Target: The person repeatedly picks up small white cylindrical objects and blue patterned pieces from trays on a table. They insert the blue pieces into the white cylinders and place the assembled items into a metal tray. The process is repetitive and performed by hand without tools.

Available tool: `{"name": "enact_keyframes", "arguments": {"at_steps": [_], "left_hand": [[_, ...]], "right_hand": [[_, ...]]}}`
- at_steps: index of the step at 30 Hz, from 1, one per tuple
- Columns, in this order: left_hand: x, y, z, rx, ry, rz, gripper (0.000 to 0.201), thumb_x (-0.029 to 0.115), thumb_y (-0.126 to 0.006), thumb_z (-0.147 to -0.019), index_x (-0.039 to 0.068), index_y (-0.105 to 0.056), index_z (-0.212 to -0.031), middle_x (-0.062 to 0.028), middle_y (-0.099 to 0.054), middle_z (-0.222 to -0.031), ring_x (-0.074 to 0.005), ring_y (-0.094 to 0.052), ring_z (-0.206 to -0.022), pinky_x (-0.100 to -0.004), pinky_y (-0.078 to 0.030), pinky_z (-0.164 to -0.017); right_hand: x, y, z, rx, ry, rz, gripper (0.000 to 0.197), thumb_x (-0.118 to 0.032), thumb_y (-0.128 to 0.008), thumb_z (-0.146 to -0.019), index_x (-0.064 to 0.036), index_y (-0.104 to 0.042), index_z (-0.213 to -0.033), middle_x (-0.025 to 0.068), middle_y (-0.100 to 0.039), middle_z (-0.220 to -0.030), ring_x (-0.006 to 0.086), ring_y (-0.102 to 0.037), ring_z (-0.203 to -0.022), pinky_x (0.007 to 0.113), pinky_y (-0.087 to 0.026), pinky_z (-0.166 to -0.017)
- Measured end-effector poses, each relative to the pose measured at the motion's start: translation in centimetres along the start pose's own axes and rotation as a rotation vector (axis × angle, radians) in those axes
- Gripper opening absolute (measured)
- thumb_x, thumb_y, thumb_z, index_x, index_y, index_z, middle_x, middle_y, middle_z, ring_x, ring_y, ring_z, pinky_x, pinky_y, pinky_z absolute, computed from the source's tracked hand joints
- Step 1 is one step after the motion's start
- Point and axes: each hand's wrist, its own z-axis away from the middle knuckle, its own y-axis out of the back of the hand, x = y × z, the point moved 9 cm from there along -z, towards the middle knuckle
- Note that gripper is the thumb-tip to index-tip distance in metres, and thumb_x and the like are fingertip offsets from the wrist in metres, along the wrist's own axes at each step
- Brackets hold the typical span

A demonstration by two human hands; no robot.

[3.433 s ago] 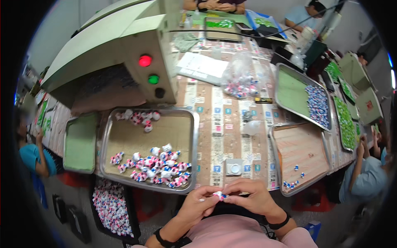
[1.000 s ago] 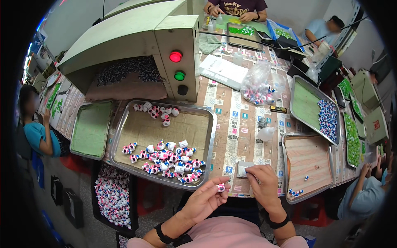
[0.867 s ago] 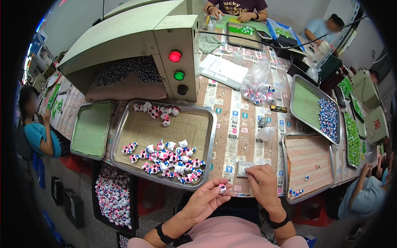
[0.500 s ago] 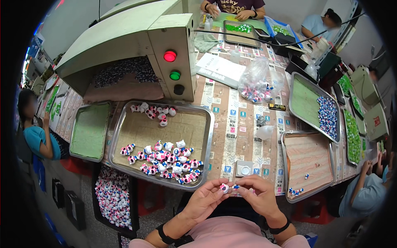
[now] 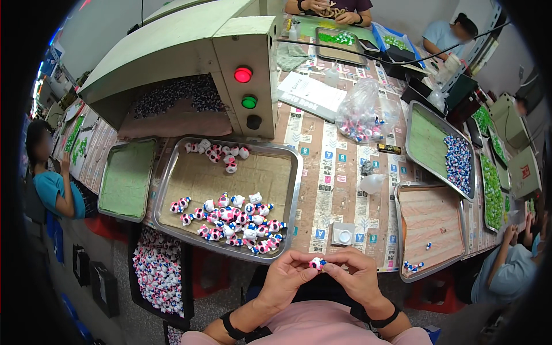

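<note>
My left hand (image 5: 287, 280) and my right hand (image 5: 357, 279) meet at the table's near edge. Between their fingertips is a small toy figurine (image 5: 317, 264) with a white and pink head and a blue part against it; fingers partly cover it. Just beyond my hands lies a small square holder with a round white dish (image 5: 344, 236). On my left, a metal tray (image 5: 264, 172) lined with brown cloth carries many similar pink, white and blue figurines (image 5: 233, 221), with several white and pink heads (image 5: 230, 152) along its far side.
A beige machine (image 5: 247, 75) with red and green lights stands beyond the tray. To the right are a cloth-lined tray (image 5: 431, 224) with a few blue pieces, a tray of blue pieces (image 5: 458, 161) and a plastic bag (image 5: 368, 115). A bin of heads (image 5: 158, 270) stands low left. Other people sit around.
The pinkish-white head in my left fingers and the blue piece in my right fingers, apart before, are now pressed together. My hands have come closer to each other.
</note>
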Motion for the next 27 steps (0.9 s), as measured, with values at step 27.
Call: {"name": "enact_keyframes", "arguments": {"at_steps": [27], "left_hand": [[21.2,4.2,2.7,0.444,-0.834,-1.712,0.019,0.005,-0.072,-0.074,0.002,-0.065,-0.092,-0.0130,-0.063,-0.094,-0.0318,-0.057,-0.092,-0.0397,-0.044,-0.084]], "right_hand": [[4.7,11.8,-11.5,0.455,0.036,0.307,0.047,-0.011,-0.069,-0.082,-0.0030,-0.053,-0.126,0.0159,-0.060,-0.116,0.0247,-0.059,-0.105,0.035,-0.047,-0.086]]}}
